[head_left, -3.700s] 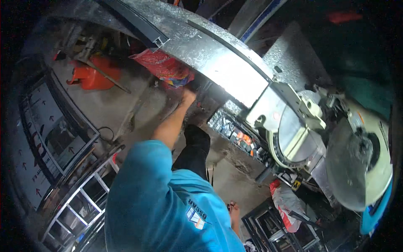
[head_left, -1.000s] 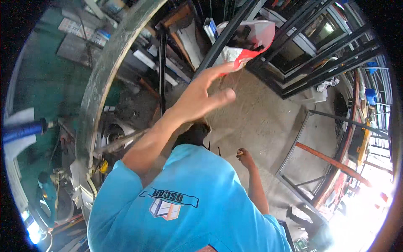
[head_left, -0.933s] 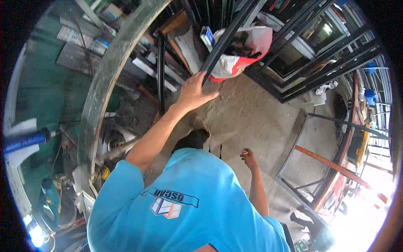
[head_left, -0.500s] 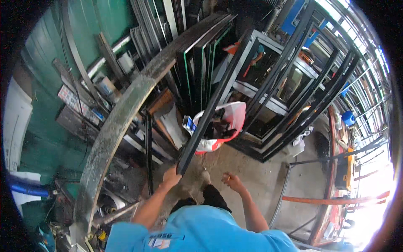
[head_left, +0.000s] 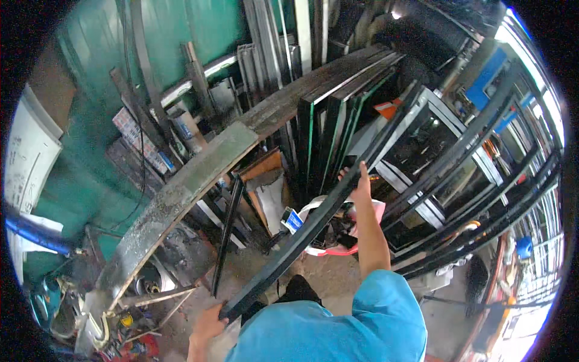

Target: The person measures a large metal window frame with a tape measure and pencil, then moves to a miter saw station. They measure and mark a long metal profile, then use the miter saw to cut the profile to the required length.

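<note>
Between the two hands, a long dark metal bar (head_left: 313, 220) runs slantwise from lower left to upper right across the cluttered workshop. Half a second ago only the left hand gripped it, and the right hand hung free beside it; now the right hand (head_left: 360, 184) has closed around the upper stretch, while the left hand (head_left: 208, 323) clamps the lower end near the blue-shirted chest. With both ends held, the bar appears lifted clear and under control, judged ready to be carried or turned. It looks straight, slim and flat-sided, black with a dull sheen. Its top passes before stacked black metal frames (head_left: 470, 157), and behind its middle sits a white and red plastic bag (head_left: 335, 238).
</note>
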The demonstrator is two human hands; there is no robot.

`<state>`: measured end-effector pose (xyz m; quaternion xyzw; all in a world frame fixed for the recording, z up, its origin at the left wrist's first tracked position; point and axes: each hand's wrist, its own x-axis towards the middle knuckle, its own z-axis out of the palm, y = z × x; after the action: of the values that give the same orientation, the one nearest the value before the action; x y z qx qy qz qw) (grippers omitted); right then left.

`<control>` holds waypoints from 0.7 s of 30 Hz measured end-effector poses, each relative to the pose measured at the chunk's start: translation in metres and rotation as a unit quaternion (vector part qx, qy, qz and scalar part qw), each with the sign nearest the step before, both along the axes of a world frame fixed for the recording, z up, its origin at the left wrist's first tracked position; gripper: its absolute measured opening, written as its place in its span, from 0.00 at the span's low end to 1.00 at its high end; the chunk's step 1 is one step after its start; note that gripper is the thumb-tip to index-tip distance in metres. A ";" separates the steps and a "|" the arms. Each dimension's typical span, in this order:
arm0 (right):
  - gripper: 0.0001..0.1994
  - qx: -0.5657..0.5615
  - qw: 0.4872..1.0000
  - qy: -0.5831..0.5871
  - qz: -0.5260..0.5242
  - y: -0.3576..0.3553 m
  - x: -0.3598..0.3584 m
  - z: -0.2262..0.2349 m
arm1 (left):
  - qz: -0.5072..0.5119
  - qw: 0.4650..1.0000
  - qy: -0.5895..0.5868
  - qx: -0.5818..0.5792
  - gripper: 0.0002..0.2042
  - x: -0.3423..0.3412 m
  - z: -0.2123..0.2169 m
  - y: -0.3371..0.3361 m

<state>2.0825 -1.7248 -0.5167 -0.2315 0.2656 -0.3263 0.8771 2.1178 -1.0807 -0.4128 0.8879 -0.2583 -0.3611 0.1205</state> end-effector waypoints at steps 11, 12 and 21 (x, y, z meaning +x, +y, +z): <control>0.31 0.070 0.997 -0.032 -0.005 0.152 -0.015 0.001 | 0.043 0.987 -0.152 -0.008 0.26 -0.042 -0.060 0.138; 0.31 0.117 0.982 -0.124 0.077 0.172 -0.012 0.006 | 0.062 0.983 -0.170 -0.018 0.26 -0.049 -0.065 0.161; 0.29 0.068 0.985 -0.125 0.095 0.355 0.064 0.087 | 0.196 0.925 -0.322 -0.055 0.29 -0.020 -0.030 0.326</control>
<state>2.1470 -1.3703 -0.4296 -0.1530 0.1525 -0.2490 0.9441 2.0976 -0.7546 -0.4433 0.9812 -0.1233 -0.0104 0.1479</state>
